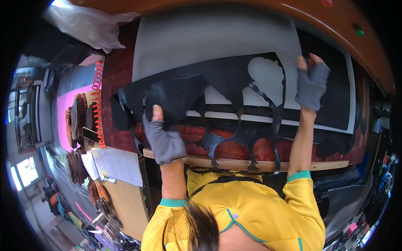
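A black leather-like sheet (226, 71) with rounded cut-outs stretches over the pale grey board (180, 37), its thin strips hanging toward my body. My left hand (165, 142), in a grey fingerless glove, is closed on the sheet's left part. Its thumb lies on top of a folded dark flap; the other fingers are hidden. Beyond the sheet's right end is my right hand (312, 83), gloved the same way. Its thumb and fingertips stand apart, above a second black sheet (331, 92) on the board's right side. Nothing held shows clearly between them.
An orange-brown machine beam (251, 10) arches across the far side. At left hangs a red coiled cord (98, 96), near brown sole-shaped pieces (76, 117), a phone (91, 134) and paper sheets (119, 165). A wooden strip (310, 165) edges the red table before me. Clear plastic (90, 25) lies far left.
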`<action>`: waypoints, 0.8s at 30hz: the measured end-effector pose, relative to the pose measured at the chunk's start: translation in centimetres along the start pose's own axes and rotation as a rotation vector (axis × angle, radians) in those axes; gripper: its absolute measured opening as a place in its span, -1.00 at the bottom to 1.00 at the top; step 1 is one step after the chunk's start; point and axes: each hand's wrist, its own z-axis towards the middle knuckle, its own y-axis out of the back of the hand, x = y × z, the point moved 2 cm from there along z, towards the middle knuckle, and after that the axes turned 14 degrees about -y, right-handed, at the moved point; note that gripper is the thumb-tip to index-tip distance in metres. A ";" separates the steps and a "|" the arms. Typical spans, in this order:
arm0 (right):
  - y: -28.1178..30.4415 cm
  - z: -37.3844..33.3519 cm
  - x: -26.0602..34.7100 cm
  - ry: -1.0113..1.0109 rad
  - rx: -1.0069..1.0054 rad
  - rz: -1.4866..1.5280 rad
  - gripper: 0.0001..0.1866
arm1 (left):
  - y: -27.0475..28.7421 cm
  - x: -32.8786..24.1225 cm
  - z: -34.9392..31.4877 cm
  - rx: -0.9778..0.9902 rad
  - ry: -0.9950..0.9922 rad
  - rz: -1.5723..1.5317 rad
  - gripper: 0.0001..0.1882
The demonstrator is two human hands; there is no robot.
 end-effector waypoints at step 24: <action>-1.5 -11.4 7.8 -0.682 1.035 0.986 -0.80 | -5.8 3.8 -5.6 0.961 -0.448 0.581 -0.66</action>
